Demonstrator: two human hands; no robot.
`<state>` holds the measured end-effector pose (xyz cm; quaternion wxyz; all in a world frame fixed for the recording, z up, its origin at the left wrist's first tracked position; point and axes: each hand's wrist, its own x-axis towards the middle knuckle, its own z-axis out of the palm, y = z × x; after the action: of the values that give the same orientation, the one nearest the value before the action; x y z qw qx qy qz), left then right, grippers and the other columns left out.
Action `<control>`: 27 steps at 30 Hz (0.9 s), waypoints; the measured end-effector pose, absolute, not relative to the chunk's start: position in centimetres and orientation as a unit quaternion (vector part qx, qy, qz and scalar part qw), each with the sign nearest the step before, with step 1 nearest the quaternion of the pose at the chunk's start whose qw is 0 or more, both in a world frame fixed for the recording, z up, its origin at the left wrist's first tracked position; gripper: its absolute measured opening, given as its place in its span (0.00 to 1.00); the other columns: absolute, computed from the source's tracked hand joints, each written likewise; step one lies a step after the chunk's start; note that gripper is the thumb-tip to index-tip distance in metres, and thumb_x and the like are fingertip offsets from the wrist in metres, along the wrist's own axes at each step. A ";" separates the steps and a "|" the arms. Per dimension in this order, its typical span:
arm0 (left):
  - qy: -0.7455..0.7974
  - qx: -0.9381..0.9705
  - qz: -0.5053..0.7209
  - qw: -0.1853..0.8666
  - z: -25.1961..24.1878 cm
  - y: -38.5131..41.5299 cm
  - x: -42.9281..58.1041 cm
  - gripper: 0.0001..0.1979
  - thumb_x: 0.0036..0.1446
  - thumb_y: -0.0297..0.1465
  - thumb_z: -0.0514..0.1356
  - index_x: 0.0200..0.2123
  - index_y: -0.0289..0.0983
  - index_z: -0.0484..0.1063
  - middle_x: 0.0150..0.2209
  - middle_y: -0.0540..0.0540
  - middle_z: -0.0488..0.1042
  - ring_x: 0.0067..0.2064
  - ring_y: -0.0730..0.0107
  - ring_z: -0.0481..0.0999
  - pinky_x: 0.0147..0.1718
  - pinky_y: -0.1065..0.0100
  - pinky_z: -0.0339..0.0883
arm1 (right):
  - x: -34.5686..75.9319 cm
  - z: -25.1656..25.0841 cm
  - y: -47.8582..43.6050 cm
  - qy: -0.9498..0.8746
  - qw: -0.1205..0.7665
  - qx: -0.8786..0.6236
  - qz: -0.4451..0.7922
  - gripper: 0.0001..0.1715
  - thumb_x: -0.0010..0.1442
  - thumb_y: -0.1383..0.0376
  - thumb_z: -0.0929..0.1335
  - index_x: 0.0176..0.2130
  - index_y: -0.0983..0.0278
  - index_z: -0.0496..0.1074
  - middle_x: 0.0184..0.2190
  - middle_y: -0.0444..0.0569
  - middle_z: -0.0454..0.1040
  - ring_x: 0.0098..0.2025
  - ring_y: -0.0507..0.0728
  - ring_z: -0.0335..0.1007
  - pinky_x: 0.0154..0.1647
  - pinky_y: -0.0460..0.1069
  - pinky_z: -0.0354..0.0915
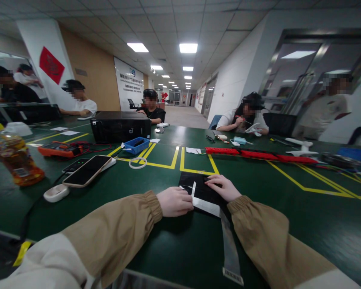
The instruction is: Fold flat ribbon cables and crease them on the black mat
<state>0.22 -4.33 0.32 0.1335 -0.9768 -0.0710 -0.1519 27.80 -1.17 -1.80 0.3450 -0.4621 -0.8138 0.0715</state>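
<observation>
A flat black panel (203,185) lies on the green table just in front of me, with a white strip (207,205) along its near edge. From that strip a grey ribbon cable (230,245) trails toward me and ends in a connector. My left hand (176,201) is closed at the panel's left side, its fingers curled; a thin pale tip shows by the knuckles, but what it belongs to is hidden. A narrow white piece stands up beside those fingers. My right hand (224,188) grips the panel's right side, fingers bent over its top.
Left are a phone (87,170), a white ring (137,162), an orange multimeter (60,149), a drink bottle (15,154) and a blue tray (136,145). A black case (120,126) stands behind them. Red strips (258,155) lie at right. Several people sit around the table.
</observation>
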 end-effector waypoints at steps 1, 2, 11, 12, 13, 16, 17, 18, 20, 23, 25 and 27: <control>-0.067 -0.977 -0.152 0.135 0.3 -4.4 0.2 0.08 0.59 0.31 0.52 0.38 0.40 0.70 0.39 0.50 0.73 0.39 0.72 0.69 0.37 0.68 0.60 | 27.8 -1.8 -1.2 -0.813 0.346 -0.463 0.077 0.17 0.57 0.54 0.64 0.35 0.60 0.77 0.41 0.50 0.71 0.45 0.59 0.65 0.50 0.55 0.61; -0.064 -0.977 -0.152 0.137 0.3 -4.4 0.2 0.08 0.59 0.31 0.52 0.38 0.40 0.70 0.38 0.50 0.73 0.39 0.72 0.69 0.37 0.68 0.60 | 27.8 -1.7 -1.2 -0.812 0.345 -0.464 0.082 0.17 0.57 0.54 0.64 0.35 0.60 0.77 0.41 0.50 0.71 0.45 0.59 0.65 0.50 0.56 0.61; -0.065 -0.977 -0.151 0.136 0.2 -4.5 0.3 0.08 0.60 0.32 0.52 0.39 0.41 0.70 0.39 0.50 0.73 0.38 0.72 0.69 0.37 0.69 0.59 | 28.1 -2.0 -1.0 -0.819 0.326 -0.461 0.104 0.18 0.58 0.53 0.63 0.37 0.60 0.77 0.44 0.51 0.71 0.51 0.61 0.62 0.55 0.60 0.56; -0.066 -0.977 -0.150 0.136 0.2 -4.5 0.3 0.09 0.60 0.32 0.51 0.39 0.41 0.70 0.39 0.50 0.73 0.38 0.72 0.69 0.37 0.69 0.59 | 28.1 -2.1 -0.9 -0.818 0.326 -0.463 0.105 0.18 0.58 0.53 0.63 0.36 0.60 0.77 0.44 0.51 0.71 0.50 0.61 0.62 0.55 0.60 0.57; -0.068 -0.977 -0.149 0.137 0.3 -4.5 0.3 0.09 0.60 0.32 0.51 0.39 0.40 0.70 0.39 0.50 0.73 0.38 0.72 0.69 0.37 0.69 0.59 | 28.1 -2.2 -0.8 -0.816 0.326 -0.465 0.106 0.18 0.58 0.53 0.64 0.36 0.60 0.77 0.43 0.51 0.71 0.50 0.61 0.63 0.55 0.59 0.57; -0.068 -0.978 -0.145 0.137 0.3 -4.6 0.4 0.09 0.61 0.32 0.51 0.40 0.40 0.70 0.38 0.49 0.73 0.38 0.72 0.69 0.37 0.69 0.59 | 28.1 -2.2 -0.6 -0.813 0.331 -0.467 0.106 0.17 0.58 0.54 0.64 0.35 0.59 0.78 0.42 0.51 0.71 0.48 0.60 0.64 0.53 0.58 0.59; -0.067 -0.978 -0.146 0.136 0.4 -4.6 0.4 0.09 0.61 0.32 0.50 0.40 0.40 0.70 0.38 0.50 0.73 0.38 0.72 0.69 0.37 0.69 0.59 | 28.1 -2.2 -0.6 -0.813 0.332 -0.466 0.105 0.17 0.58 0.54 0.64 0.35 0.59 0.78 0.41 0.50 0.72 0.48 0.60 0.64 0.53 0.58 0.59; -0.066 -0.978 -0.147 0.136 0.4 -4.6 0.4 0.09 0.61 0.32 0.50 0.40 0.40 0.70 0.37 0.50 0.73 0.38 0.72 0.69 0.37 0.69 0.59 | 28.1 -2.2 -0.6 -0.813 0.334 -0.465 0.105 0.17 0.58 0.54 0.63 0.35 0.59 0.78 0.41 0.50 0.72 0.48 0.59 0.64 0.53 0.58 0.59; -0.064 -0.977 -0.150 0.136 0.4 -4.7 0.3 0.09 0.61 0.31 0.50 0.40 0.40 0.69 0.36 0.50 0.73 0.37 0.72 0.69 0.36 0.69 0.59 | 28.0 -2.1 -0.7 -0.812 0.334 -0.467 0.103 0.16 0.58 0.55 0.63 0.35 0.59 0.78 0.41 0.50 0.72 0.47 0.59 0.64 0.53 0.58 0.59; -0.060 -0.977 -0.155 0.137 0.3 -4.6 0.3 0.09 0.61 0.32 0.51 0.40 0.40 0.69 0.37 0.50 0.73 0.37 0.72 0.69 0.37 0.69 0.59 | 28.0 -2.1 -0.8 -0.809 0.335 -0.473 0.097 0.16 0.58 0.55 0.64 0.34 0.59 0.78 0.41 0.50 0.72 0.47 0.60 0.64 0.52 0.58 0.59; -0.058 -0.976 -0.158 0.141 0.2 -4.5 0.3 0.08 0.61 0.32 0.51 0.40 0.40 0.69 0.37 0.49 0.73 0.38 0.72 0.69 0.37 0.69 0.59 | 27.9 -1.9 -0.9 -0.809 0.343 -0.471 0.082 0.17 0.58 0.55 0.63 0.34 0.59 0.78 0.41 0.50 0.72 0.46 0.60 0.64 0.51 0.58 0.60; -0.057 -0.975 -0.160 0.147 0.2 -4.5 0.3 0.08 0.61 0.31 0.51 0.39 0.39 0.69 0.37 0.49 0.73 0.38 0.72 0.69 0.36 0.68 0.58 | 28.0 -1.7 -1.1 -0.808 0.355 -0.466 0.056 0.17 0.58 0.55 0.63 0.34 0.59 0.77 0.40 0.50 0.72 0.46 0.60 0.64 0.50 0.58 0.61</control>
<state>0.31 -4.51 0.25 0.1467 -0.9745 -0.0571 -0.1597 27.97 -1.12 -1.65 0.3550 -0.4665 -0.8082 0.0564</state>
